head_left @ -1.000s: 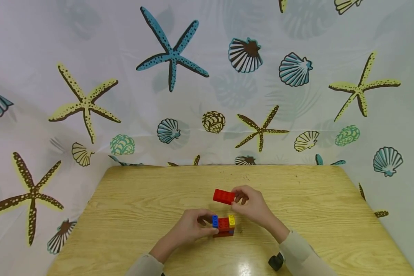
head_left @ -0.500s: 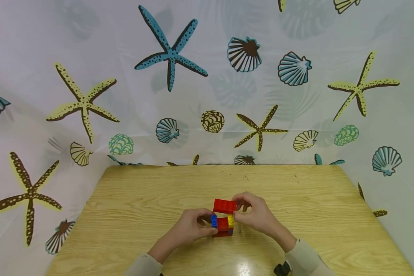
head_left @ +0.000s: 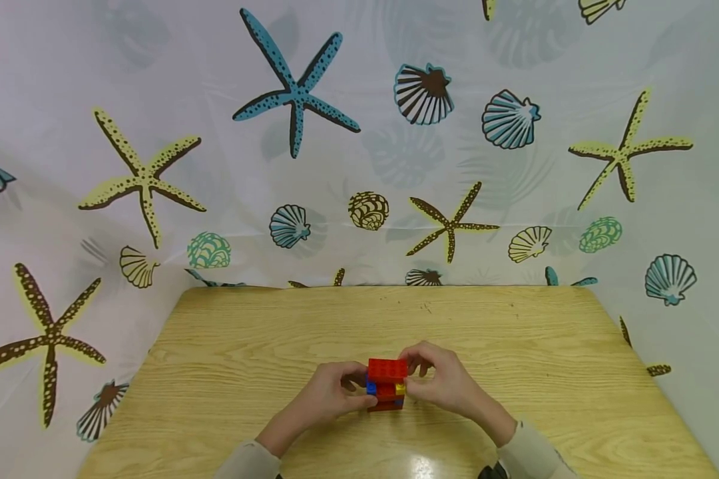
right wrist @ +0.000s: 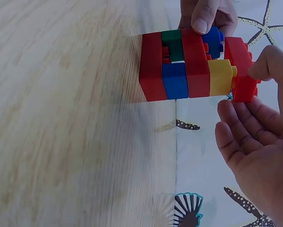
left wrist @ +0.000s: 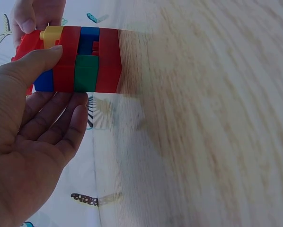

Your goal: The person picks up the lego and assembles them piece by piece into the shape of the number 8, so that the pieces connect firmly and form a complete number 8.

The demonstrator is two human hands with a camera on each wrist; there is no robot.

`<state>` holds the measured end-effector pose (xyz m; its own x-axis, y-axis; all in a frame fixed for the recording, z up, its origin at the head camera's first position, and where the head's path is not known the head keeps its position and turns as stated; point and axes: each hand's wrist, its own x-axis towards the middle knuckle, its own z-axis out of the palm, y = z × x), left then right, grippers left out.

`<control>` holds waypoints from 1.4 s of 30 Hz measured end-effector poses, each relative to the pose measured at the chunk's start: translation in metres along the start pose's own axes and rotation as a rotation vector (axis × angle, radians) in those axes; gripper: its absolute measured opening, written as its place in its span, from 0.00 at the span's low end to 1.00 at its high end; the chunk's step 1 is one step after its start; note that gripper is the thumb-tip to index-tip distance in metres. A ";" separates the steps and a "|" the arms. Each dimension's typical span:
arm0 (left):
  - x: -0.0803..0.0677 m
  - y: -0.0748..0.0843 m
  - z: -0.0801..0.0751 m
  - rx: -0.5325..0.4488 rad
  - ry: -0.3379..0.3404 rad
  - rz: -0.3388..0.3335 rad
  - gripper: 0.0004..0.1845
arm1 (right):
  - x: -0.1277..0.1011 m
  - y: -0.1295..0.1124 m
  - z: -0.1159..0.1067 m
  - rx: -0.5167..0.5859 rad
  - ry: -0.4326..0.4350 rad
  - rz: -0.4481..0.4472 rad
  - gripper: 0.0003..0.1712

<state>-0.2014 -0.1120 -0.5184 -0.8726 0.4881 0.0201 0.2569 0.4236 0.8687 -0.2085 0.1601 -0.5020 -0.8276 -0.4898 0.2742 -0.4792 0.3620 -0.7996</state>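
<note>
The left hand (head_left: 329,394) is steadying the brick stack (head_left: 385,394) on the wooden table (head_left: 228,352), its thumb pressing one side and its fingers curling round the other, so the stack is pinched at about mid-height. In the left wrist view the thumb (left wrist: 35,64) is lying across the blue and red layers, just under the yellow brick (left wrist: 51,34). That hold looks sound; to seat the top piece well, this hand should be bracing the stack downward against the table rather than merely touching it.

Just right of that grip, the red brick (head_left: 387,370) is sitting above the stack's top layer. In the right wrist view the red brick (right wrist: 241,68) is meeting the yellow brick (right wrist: 220,76) and blue brick (right wrist: 212,40), and looks not fully pressed home on its studs.

The right hand (head_left: 446,382) is pinching the red brick by its far end, thumb (right wrist: 269,61) on one face and the other fingers loosely curved beside it. A good finish, I judge, means keeping the brick level, lining its edges up with the layer beneath, then pressing straight toward the table, with no tilt toward either hand.
</note>
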 end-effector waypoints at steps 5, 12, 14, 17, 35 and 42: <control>0.000 0.000 0.000 0.004 -0.005 0.004 0.19 | -0.002 -0.001 0.002 0.007 -0.005 -0.016 0.19; -0.001 0.001 0.000 -0.010 -0.010 0.003 0.20 | -0.002 -0.001 0.003 0.002 -0.007 -0.023 0.19; -0.001 0.001 0.000 -0.010 -0.010 0.004 0.20 | -0.002 -0.001 0.003 -0.007 -0.005 -0.026 0.19; 0.000 0.001 0.000 -0.011 -0.010 0.004 0.20 | -0.002 -0.001 0.003 -0.017 -0.003 -0.032 0.20; 0.000 -0.002 0.000 0.007 -0.003 0.023 0.19 | -0.002 -0.002 0.001 -0.053 -0.020 -0.051 0.19; 0.000 -0.001 0.000 0.007 -0.004 0.023 0.18 | -0.002 -0.004 0.000 -0.070 -0.032 -0.054 0.20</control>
<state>-0.2019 -0.1124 -0.5193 -0.8649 0.5005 0.0381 0.2798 0.4178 0.8644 -0.2050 0.1596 -0.4996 -0.7907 -0.5346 0.2982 -0.5432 0.3880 -0.7446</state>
